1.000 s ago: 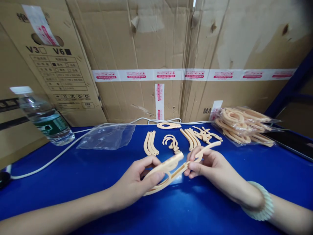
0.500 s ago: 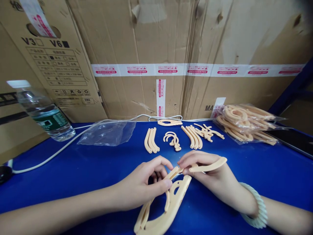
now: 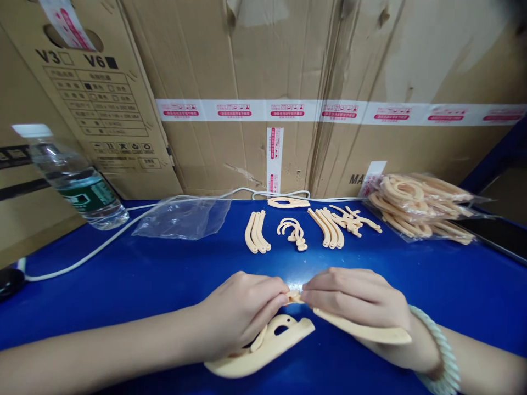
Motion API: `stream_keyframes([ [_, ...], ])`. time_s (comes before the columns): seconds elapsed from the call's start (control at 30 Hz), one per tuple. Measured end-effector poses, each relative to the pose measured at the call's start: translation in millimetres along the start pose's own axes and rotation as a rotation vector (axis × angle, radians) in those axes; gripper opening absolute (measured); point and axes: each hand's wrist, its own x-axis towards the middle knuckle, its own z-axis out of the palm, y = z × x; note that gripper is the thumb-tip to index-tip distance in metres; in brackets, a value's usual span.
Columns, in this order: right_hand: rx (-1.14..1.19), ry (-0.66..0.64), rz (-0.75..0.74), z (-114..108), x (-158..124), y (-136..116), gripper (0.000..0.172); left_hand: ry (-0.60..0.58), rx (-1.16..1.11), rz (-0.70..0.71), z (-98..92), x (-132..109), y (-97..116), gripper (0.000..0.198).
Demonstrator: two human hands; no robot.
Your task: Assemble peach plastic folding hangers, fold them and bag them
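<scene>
Low over the blue table, both hands grip a beige plastic folding hanger (image 3: 278,346). My left hand (image 3: 249,307) is closed round one part of it, hiding much of that side. Its fingertips meet those of my right hand (image 3: 358,299) at a small beige joint (image 3: 293,298), where my right hand pinches. A curved hanger arm (image 3: 368,331) sticks out below my right hand towards the wrist. The hanger's wide body, with its rounded cut-out, hangs beneath my left hand. How the parts meet at the joint is hidden by the fingers.
Behind my hands lie curved hanger arms (image 3: 257,233), more arms (image 3: 327,227), hooks (image 3: 294,233), small parts (image 3: 354,220) and a hanger body (image 3: 288,203). Bagged parts (image 3: 415,208) are stacked right. A clear bag (image 3: 183,216), white cable (image 3: 86,263) and water bottle (image 3: 82,186) are left.
Both hands have turned and closed more tightly round the joint, fingertips drawn together. The hanger body has tilted flatter, and the arm by my right hand has swung from above the thumb to below it.
</scene>
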Motion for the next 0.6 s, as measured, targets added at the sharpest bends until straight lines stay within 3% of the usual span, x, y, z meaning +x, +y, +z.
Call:
stream_keyframes([
  [0.2, -0.257, 0.016, -0.202, 8, -7, -1, 0.037, -0.021, 0.127, 0.067, 2.5, -1, -1, 0.034],
  [0.33, -0.298, 0.150, -0.216, 16, -4, -10, 0.041, -0.035, 0.033, 0.022, -0.3, 0, 1, 0.035],
  [0.47, -0.285, 0.142, -0.148, 0, 2, -9, 0.030, -0.046, -0.390, -0.221, -4.2, 0, -2, 0.039],
  [0.6, -0.306, 0.240, 0.268, -42, 2, 21, 0.017, -0.072, -1.006, -0.413, -5.9, 2, -14, 0.043],
])
